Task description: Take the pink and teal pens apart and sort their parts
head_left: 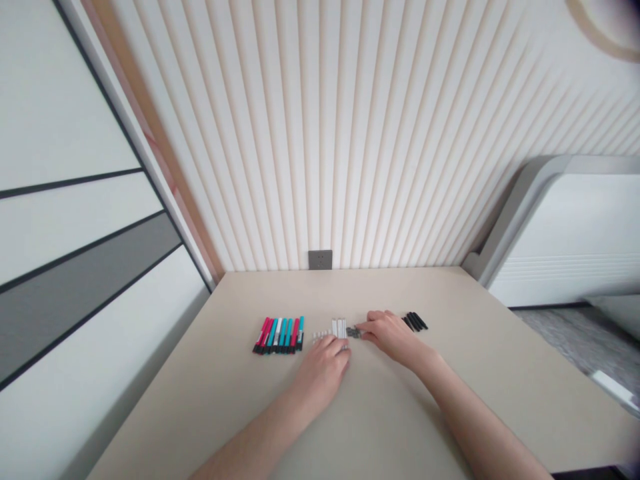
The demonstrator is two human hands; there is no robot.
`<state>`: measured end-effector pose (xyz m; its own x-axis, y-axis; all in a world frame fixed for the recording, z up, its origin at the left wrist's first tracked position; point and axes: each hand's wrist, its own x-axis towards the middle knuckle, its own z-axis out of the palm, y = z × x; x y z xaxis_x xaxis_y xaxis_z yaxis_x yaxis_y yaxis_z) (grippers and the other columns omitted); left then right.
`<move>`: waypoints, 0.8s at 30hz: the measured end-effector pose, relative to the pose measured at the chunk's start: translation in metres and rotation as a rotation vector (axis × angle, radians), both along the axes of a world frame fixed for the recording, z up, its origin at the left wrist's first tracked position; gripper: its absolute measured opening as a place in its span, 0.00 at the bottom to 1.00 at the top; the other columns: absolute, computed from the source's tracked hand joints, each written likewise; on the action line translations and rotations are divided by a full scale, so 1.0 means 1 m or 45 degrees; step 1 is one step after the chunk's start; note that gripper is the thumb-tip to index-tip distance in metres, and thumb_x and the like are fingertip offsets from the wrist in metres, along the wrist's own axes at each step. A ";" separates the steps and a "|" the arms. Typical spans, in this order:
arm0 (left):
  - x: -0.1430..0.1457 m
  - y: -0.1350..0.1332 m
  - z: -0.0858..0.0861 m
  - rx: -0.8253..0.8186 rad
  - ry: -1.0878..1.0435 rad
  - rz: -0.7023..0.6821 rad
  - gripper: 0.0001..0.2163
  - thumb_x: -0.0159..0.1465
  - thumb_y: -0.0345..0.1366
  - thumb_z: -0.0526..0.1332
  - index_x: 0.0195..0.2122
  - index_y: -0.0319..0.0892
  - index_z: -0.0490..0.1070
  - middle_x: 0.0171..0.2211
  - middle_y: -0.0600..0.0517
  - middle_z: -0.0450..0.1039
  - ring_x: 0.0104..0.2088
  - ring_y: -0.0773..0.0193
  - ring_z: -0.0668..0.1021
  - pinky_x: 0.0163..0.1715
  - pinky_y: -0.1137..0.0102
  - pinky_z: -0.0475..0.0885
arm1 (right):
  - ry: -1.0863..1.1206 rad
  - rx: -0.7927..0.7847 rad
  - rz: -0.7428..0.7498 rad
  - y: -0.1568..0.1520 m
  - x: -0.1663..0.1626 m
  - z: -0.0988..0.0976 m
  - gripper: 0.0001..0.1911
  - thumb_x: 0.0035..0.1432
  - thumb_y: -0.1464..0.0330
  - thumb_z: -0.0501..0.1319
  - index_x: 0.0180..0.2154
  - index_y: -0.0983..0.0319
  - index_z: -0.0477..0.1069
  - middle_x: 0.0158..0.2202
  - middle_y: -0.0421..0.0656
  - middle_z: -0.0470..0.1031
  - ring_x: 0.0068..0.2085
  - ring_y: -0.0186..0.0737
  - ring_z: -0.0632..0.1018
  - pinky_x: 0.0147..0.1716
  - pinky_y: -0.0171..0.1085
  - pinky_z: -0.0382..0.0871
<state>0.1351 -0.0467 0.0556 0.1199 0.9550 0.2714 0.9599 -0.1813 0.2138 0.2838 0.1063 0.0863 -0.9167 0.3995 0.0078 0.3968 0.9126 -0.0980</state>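
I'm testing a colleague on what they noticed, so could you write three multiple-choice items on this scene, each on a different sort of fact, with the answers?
1. What lies at the fingertips of the right hand?
A) small dark pieces
B) a wall socket
C) a red marker

2. Which colours show in the marker row?
A) green and yellow
B) red and teal
C) orange and purple

3. How do those markers lie?
A) upright in a cup
B) scattered apart
C) flat, side by side

Answers:
1 A, the dark pieces sit right at those fingertips.
2 B, red and teal bodies run along the row.
3 C, they lie close together on the table.
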 end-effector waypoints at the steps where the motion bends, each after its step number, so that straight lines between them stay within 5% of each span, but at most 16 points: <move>1: 0.000 0.000 0.000 0.000 0.001 0.002 0.06 0.65 0.27 0.58 0.41 0.41 0.73 0.47 0.48 0.73 0.48 0.55 0.72 0.49 0.59 0.69 | 0.000 -0.004 0.006 0.000 0.000 -0.001 0.09 0.64 0.68 0.59 0.44 0.54 0.77 0.35 0.43 0.75 0.38 0.41 0.77 0.38 0.35 0.61; 7: 0.000 0.000 0.000 -0.002 -0.021 0.002 0.07 0.65 0.27 0.58 0.41 0.42 0.73 0.47 0.49 0.73 0.48 0.56 0.72 0.49 0.59 0.69 | 0.021 0.004 0.043 -0.001 0.000 -0.003 0.10 0.65 0.68 0.58 0.38 0.57 0.78 0.34 0.43 0.74 0.37 0.40 0.76 0.38 0.35 0.60; 17: 0.000 -0.001 0.000 0.000 -0.022 -0.001 0.07 0.65 0.27 0.58 0.41 0.42 0.73 0.47 0.48 0.74 0.48 0.56 0.73 0.49 0.59 0.68 | 0.200 -0.085 0.020 -0.003 -0.001 -0.006 0.10 0.65 0.69 0.57 0.44 0.58 0.76 0.35 0.44 0.73 0.38 0.40 0.76 0.40 0.36 0.63; 24: 0.000 -0.002 0.001 0.031 -0.062 0.056 0.10 0.63 0.28 0.61 0.46 0.42 0.72 0.46 0.48 0.74 0.48 0.53 0.73 0.49 0.56 0.68 | 0.665 -0.531 0.118 -0.019 -0.008 -0.009 0.16 0.67 0.70 0.51 0.51 0.57 0.73 0.40 0.44 0.76 0.42 0.39 0.76 0.45 0.38 0.66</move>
<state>0.1349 -0.0486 0.0566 0.0640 0.9520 0.2994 0.9557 -0.1449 0.2563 0.2762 0.0871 0.0775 -0.8650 0.3851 0.3217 0.1234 0.7847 -0.6075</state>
